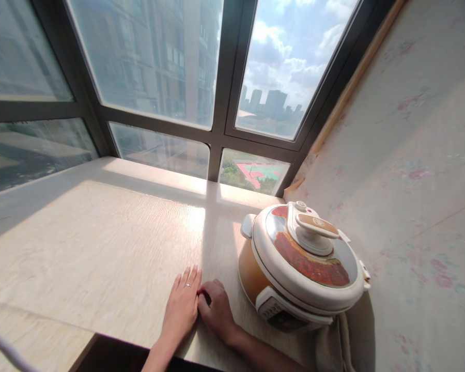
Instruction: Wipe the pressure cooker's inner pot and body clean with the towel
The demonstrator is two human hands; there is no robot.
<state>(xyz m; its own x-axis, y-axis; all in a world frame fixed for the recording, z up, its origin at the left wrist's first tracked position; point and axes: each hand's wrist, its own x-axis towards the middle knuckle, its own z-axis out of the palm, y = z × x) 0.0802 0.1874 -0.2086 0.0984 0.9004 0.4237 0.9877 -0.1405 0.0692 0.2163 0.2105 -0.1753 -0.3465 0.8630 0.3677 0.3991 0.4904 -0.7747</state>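
Our left hand (182, 302) rests palm down on the pale windowsill (101, 248) at the lower centre of the frame, fingers straight; our right hand (217, 309) curls beside it, though we cannot tell whether it pinches anything; the lidded cooker (306, 268) stands at the lower right, by the floral wall (430, 258).

Bright daylight enters through the far windows (279, 67), the left panes hazy. It glares white on the pale sill (81, 248), where a window frame (220, 119) casts a shadow toward the near side. Shade crosses the right wall (422, 206). Wide-angle distortion slants the edges; the near-left cable (8, 352) looks soft.
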